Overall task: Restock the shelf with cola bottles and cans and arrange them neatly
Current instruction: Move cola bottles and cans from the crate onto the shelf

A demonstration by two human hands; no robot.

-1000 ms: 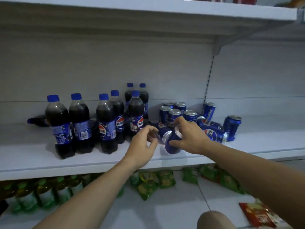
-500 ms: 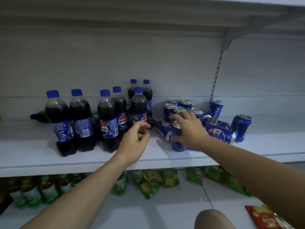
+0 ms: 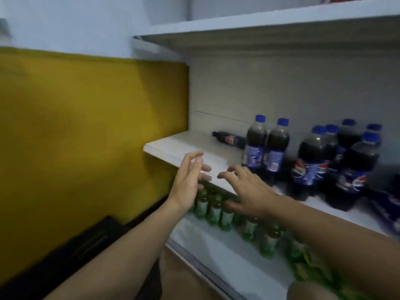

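Observation:
Several cola bottles with blue caps stand on the white shelf (image 3: pixel 194 146); the nearest upright pair (image 3: pixel 265 148) is left of a larger cluster (image 3: pixel 337 163). One cola bottle (image 3: pixel 229 140) lies on its side at the back left. My left hand (image 3: pixel 190 180) hovers in front of the shelf's left end, fingers relaxed, holding nothing. My right hand (image 3: pixel 249 191) is spread over the shelf's front edge, just left of the upright pair, empty. A blue can (image 3: pixel 391 202) shows only as a blur at the right edge.
A yellow wall panel (image 3: pixel 93 131) fills the left. Green bottles (image 3: pixel 227 213) line the lower shelf under my hands, with green packets (image 3: pixel 313 269) further right. A dark crate (image 3: pixel 91 245) sits low on the left. Another shelf (image 3: pixel 270 24) runs overhead.
The view has swung left to the shelf's end. My right hand has let go of the blue can and moved left. Both hands now hang empty near the shelf's left part.

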